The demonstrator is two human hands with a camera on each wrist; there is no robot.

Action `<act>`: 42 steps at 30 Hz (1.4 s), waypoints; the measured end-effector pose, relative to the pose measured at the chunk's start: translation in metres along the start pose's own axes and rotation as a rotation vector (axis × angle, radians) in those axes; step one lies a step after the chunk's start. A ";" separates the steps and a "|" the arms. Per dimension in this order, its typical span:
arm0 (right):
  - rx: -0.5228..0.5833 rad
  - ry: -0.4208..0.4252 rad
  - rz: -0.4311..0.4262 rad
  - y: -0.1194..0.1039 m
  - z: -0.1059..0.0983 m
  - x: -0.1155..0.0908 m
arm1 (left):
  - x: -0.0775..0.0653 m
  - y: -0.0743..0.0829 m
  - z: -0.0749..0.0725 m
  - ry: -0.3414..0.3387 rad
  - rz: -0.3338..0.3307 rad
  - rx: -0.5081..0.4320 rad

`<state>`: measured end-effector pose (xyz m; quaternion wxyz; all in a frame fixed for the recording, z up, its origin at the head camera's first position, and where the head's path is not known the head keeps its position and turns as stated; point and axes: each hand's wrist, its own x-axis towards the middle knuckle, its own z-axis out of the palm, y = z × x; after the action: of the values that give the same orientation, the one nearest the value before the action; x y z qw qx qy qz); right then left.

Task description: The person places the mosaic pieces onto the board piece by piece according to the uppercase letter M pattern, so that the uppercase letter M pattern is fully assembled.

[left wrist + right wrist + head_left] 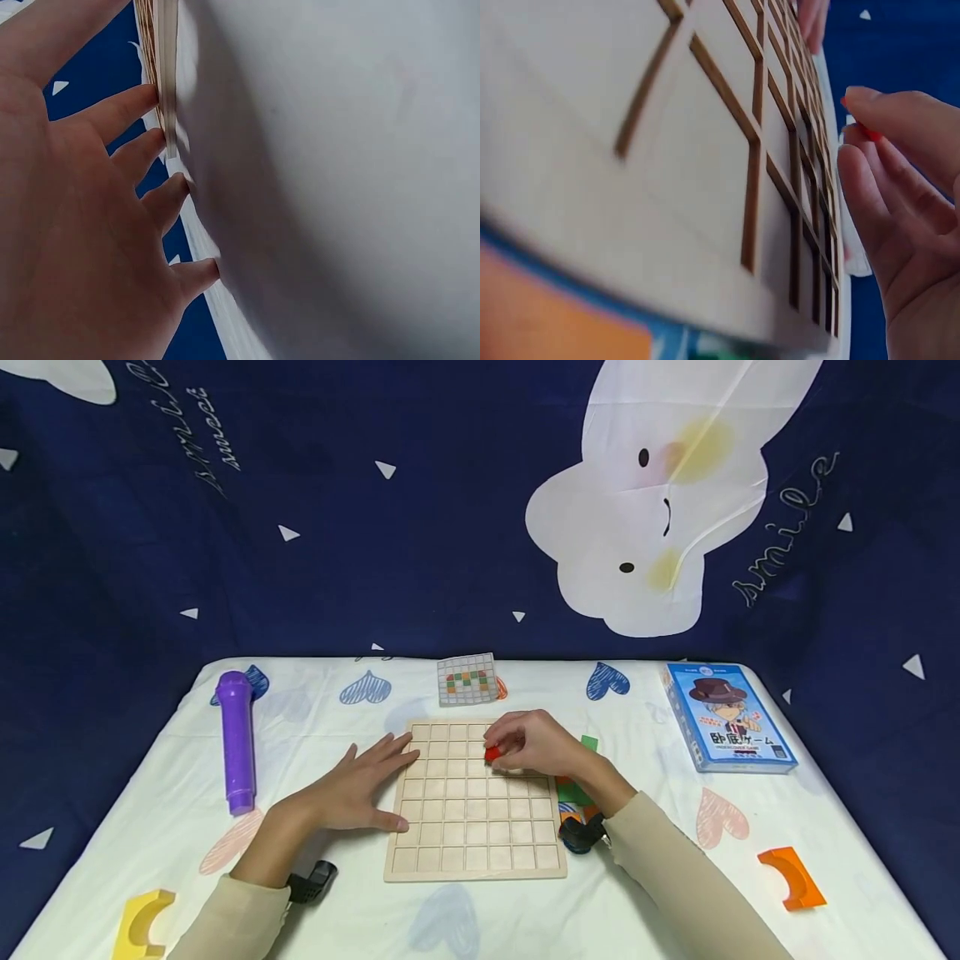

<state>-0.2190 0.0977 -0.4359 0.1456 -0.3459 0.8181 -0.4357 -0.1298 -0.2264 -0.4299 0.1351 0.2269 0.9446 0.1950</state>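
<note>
A wooden grid board [455, 835] with square cells lies in the middle of the table. My right hand [534, 743] pinches a small red block [492, 753] over the board's upper right cells; in the right wrist view only a sliver of red [871, 133] shows between thumb and fingers. Along the board's left edge my left hand [352, 789] rests with spread fingers, its thumb and fingertips touching the rim. In the left wrist view the left hand [97, 202] is spread beside the board's edge [166, 75]. Behind the board lies a pattern card [467, 680] printed with coloured squares.
Green and orange pieces [588, 743] lie right of the board, partly hidden by my right arm. A purple microphone-shaped stick [237, 743] is at left, a blue game box [727, 718] at right. Yellow [138, 922] and orange [795, 878] arch blocks lie near the front corners.
</note>
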 end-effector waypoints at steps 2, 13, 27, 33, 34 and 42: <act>-0.016 -0.005 -0.023 -0.001 0.004 0.002 | 0.000 0.000 0.000 -0.002 -0.001 -0.008; -0.026 -0.049 -0.071 -0.015 0.019 0.016 | 0.000 0.000 -0.001 -0.007 0.009 -0.022; -0.019 -0.069 -0.107 -0.027 0.035 0.031 | 0.001 -0.002 -0.001 -0.023 -0.001 -0.038; -0.078 -0.093 -0.127 -0.030 0.040 0.036 | 0.001 -0.001 -0.003 -0.029 -0.006 -0.052; -0.099 -0.094 -0.136 -0.030 0.041 0.037 | 0.001 -0.001 -0.003 -0.029 -0.005 -0.056; -0.194 -0.097 -0.113 -0.028 0.049 0.041 | 0.000 -0.003 -0.002 -0.012 -0.003 -0.060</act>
<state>-0.2097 0.0285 -0.4386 0.1260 -0.4245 0.8277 -0.3448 -0.1312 -0.2294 -0.4289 0.1477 0.2226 0.9378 0.2219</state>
